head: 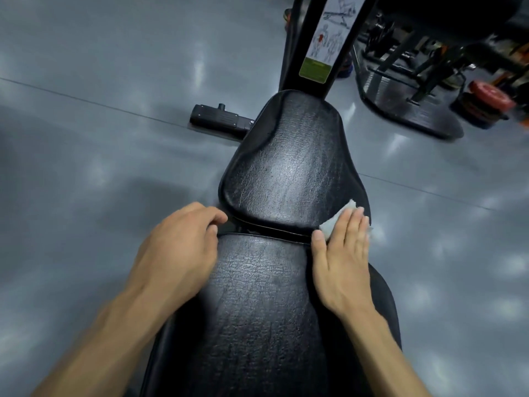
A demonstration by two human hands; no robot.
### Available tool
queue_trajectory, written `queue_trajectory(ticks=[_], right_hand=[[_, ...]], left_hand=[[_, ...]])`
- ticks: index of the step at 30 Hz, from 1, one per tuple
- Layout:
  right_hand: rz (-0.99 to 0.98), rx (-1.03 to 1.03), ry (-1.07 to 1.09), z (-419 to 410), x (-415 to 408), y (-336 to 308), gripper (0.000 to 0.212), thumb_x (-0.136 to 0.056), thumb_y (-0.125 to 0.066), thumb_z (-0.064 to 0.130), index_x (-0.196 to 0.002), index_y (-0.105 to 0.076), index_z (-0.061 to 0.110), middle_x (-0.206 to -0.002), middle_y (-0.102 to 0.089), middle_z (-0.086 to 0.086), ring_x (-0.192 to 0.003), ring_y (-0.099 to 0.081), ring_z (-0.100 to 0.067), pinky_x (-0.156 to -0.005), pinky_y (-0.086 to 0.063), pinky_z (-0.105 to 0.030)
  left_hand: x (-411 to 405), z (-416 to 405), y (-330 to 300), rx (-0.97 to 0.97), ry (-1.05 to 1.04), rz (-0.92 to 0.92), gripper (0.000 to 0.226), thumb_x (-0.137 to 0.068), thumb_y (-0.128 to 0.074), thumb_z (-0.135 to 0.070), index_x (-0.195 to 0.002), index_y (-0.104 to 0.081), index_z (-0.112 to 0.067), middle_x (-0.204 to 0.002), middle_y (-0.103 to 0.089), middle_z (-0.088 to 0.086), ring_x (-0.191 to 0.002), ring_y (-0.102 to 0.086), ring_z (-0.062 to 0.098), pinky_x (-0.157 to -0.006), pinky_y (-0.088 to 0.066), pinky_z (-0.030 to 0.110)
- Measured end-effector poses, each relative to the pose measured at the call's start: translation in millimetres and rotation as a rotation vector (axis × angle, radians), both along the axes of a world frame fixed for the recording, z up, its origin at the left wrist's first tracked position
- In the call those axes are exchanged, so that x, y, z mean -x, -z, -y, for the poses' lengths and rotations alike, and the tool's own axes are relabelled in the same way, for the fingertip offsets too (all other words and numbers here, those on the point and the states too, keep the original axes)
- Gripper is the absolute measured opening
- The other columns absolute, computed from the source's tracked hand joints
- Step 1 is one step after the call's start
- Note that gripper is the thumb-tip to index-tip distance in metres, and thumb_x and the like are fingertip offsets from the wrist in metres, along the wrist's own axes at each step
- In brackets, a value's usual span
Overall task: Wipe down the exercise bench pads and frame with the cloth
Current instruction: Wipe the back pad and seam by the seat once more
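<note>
A black exercise bench runs up the middle of the view, with a seat pad (292, 167) beyond and a longer back pad (257, 296) near me. A narrow gap separates the two. My right hand (342, 259) lies flat with straight fingers, pressing a small white cloth (333, 222) onto the seat pad's near right corner at the gap. My left hand (177, 253) rests on the back pad's left edge, its fingers curled over the rim by the gap. The black frame post (297, 53) with an instruction sticker rises beyond the seat.
Glossy grey floor (100, 138) surrounds the bench. A black foot bar (220, 120) of the frame lies on the floor to the left of the seat. Another machine's base (406, 110) and red weight plates (491, 98) stand at the back right.
</note>
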State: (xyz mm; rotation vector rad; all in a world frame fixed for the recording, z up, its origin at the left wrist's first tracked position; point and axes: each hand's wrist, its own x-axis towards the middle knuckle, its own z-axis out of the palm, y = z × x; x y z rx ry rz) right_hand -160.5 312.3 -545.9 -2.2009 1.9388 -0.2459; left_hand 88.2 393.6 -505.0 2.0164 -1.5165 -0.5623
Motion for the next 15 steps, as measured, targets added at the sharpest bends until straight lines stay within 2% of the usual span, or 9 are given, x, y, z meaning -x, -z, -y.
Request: queue_trajectory(ticks=[4, 8, 12, 15], right_hand=[[-0.04, 0.042, -0.235, -20.0, -69.3, -3.8, 0.081, -0.098, 0.004, 0.063, -0.156, 0.026, 0.011, -0.162, 0.035, -0.01, -0.148, 0.038, -0.018, -0.124, 0.017, -0.039], [-0.06, 0.074, -0.412, -21.6, -90.1, -1.1, 0.079, -0.1, 0.001, 0.062, -0.161, 0.014, 0.013, -0.167, 0.025, -0.005, -0.151, 0.031, -0.015, -0.126, 0.012, -0.038], [-0.047, 0.074, -0.269, -12.0, -39.6, -0.9, 0.072, -0.103, 0.0, 0.059, -0.16, 0.017, 0.019, -0.167, 0.027, 0.004, -0.151, 0.028, -0.008, -0.128, 0.001, -0.041], [-0.03, 0.05, -0.2, -21.4, -29.8, -0.6, 0.077, -0.1, -0.002, 0.062, -0.159, 0.018, 0.017, -0.167, 0.027, 0.002, -0.152, 0.027, -0.01, -0.128, 0.0, -0.043]], left_hand=[[-1.5, 3.1, 0.0, -0.041, -0.019, 0.009, 0.029, -0.1, -0.048, -0.02, -0.121, -0.067, -0.028, -0.119, -0.064, -0.008, -0.115, -0.06, 0.023, -0.097, -0.049, 0.043], [0.5, 7.2, 4.3, -0.144, -0.004, 0.027, 0.033, -0.102, -0.043, -0.023, -0.13, -0.061, -0.028, -0.13, -0.061, -0.008, -0.122, -0.058, 0.022, -0.101, -0.047, 0.043], [-0.5, 7.2, 4.9, -0.248, 0.025, 0.043, 0.036, -0.103, -0.041, -0.024, -0.135, -0.058, -0.028, -0.132, -0.06, -0.006, -0.123, -0.057, 0.024, -0.102, -0.047, 0.042], [-3.3, 8.1, 4.3, -0.282, 0.023, 0.032, 0.034, -0.101, -0.042, -0.02, -0.128, -0.061, -0.028, -0.126, -0.061, -0.004, -0.119, -0.059, 0.027, -0.099, -0.049, 0.043]])
